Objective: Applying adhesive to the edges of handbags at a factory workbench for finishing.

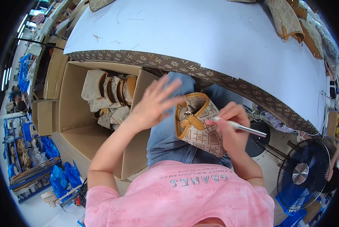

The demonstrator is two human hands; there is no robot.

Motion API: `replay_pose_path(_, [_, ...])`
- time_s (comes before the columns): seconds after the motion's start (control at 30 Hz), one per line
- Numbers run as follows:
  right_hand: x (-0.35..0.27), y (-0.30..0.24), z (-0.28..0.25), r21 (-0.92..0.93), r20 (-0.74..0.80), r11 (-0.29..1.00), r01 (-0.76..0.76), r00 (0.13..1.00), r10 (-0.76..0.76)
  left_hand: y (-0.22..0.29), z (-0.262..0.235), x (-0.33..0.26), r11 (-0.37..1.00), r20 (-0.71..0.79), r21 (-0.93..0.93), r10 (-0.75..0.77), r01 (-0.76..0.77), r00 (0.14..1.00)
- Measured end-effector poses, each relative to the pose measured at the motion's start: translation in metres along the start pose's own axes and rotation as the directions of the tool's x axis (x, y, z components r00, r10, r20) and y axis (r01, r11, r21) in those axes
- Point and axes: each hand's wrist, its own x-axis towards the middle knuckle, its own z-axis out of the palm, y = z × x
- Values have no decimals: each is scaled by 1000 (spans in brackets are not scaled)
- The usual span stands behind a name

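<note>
The left hand [154, 102] is spread wide, fingers fanned apart and holding nothing; its fingertips reach toward the tan-trimmed rim of a small patterned handbag [198, 126], and whether they touch it cannot be told. The right hand [232, 126] is curled narrow around a slim silver pen-like tool [239, 126], gripping it near the front so that the long shaft sticks out to the right, past the knuckles. The same hand presses against the right side of the handbag.

The handbag rests on the person's lap, on blue jeans [165, 140], with its open mouth facing up and left. It is beige with a brown geometric print, and a tan strap tab lies across its opening.

Above the lap runs the curved edge of a white worktable [199, 34] bordered by a patterned band [165, 62]; loose threads lie on its top. More patterned bag pieces [290, 19] with tan trim sit at the table's far right corner.

To the left stands an open cardboard box [69, 113], its near flap rising beside the left forearm. Inside it, several finished bags [111, 94] of the same print stand packed together at the far end, while the near part of the box floor is bare. A dark floor fan [303, 174] stands low at the right.
</note>
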Motion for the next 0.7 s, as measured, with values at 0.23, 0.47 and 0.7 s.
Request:
replay_pose_path(0.23, [20,-67,-40,84,-392,912,401,855,-340,14,15,12,871,289,-363,442,-330,849])
replay_pose_path(0.47, [14,-89,-8,279,-111,902,328,945,-309,63,-6,51,185,797,-584,-58,790,602])
replay_pose_path(0.7, [9,3,11,330,103,928,-173,984,146,48,16,19,-461,903,-409,-77,788,424])
